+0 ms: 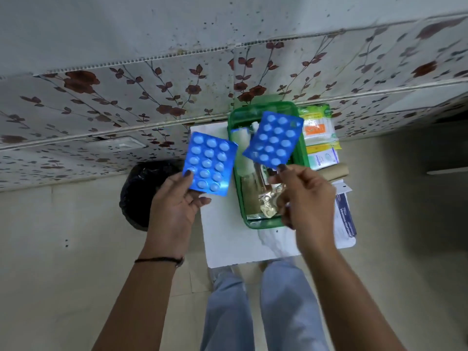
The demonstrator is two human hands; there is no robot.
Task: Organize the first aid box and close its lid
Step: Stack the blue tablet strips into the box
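Note:
A green first aid box (238, 198) stands open on a small white table (228, 239), with a white bottle, a brown bottle and foil packets inside. My left hand (174, 206) pinches a blue blister pack of tablets (209, 167) to the left of the box. Over the box, my right hand (304, 198) holds up a second blue blister pack (274, 139) by its lower edge. The box's lid (243, 114) seems to lie back at the far end, partly hidden by that pack.
Paper packets of supplies (320, 138), a cardboard roll (335, 172) and a printed white packet (343, 221) lie to the right of the box. A bin with a black liner (141, 193) stands left of the table. A flower-patterned wall runs behind. My legs show below the table.

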